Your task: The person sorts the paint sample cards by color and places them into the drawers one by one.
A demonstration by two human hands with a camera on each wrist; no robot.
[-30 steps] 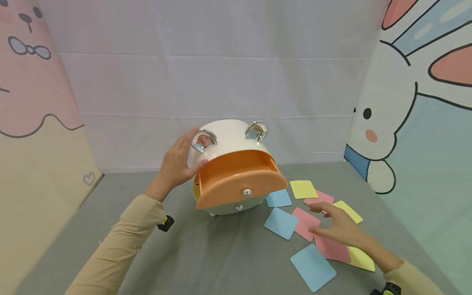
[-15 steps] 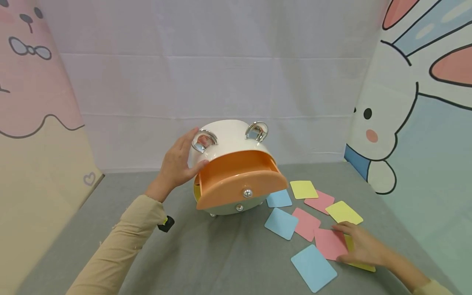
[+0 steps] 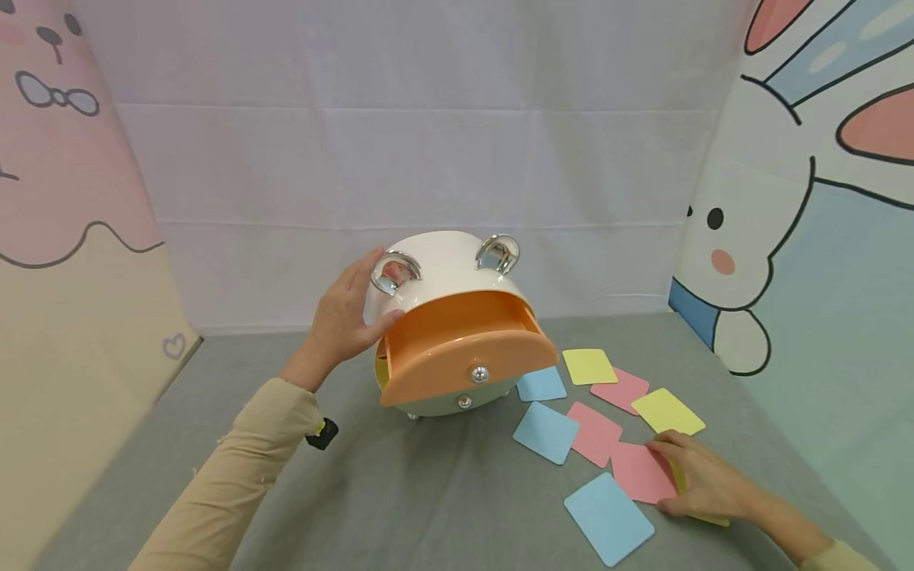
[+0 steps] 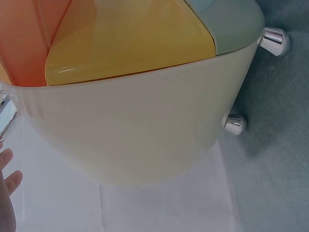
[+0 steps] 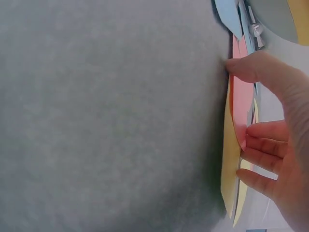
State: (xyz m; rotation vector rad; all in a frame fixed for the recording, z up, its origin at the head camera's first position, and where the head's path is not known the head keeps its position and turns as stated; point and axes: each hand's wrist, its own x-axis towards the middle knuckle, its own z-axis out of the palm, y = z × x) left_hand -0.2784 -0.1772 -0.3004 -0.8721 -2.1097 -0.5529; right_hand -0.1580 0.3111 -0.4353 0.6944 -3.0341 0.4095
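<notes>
A rounded white drawer box (image 3: pixel 437 252) with silver loop handles on top stands mid-table in the head view. Its orange upper drawer (image 3: pixel 464 353) is pulled out, showing no contents. My left hand (image 3: pixel 346 313) rests on the box's upper left, fingers extended beside a loop and thumb along the front rim. In the left wrist view a yellow drawer front (image 4: pixel 130 41) shows on the box's side. At the right, my right hand (image 3: pixel 710 480) pinches a pink card (image 3: pixel 639 473) by its edges, thumb near one corner. A yellow card (image 3: pixel 714 521) lies partly hidden beneath that hand.
Left of the right hand lie blue cards (image 3: pixel 609 519), with another pink card (image 3: pixel 596 434) beyond. Farther back are more yellow cards (image 3: pixel 667 411). Grey cloth (image 3: pixel 343 492) covers the table, and a white sheet (image 3: pixel 428 159) hangs behind.
My right hand has moved down and right from above the cards to the pink card, hardly shifting in the last half second. The left hand and the drawer box have stayed put.
</notes>
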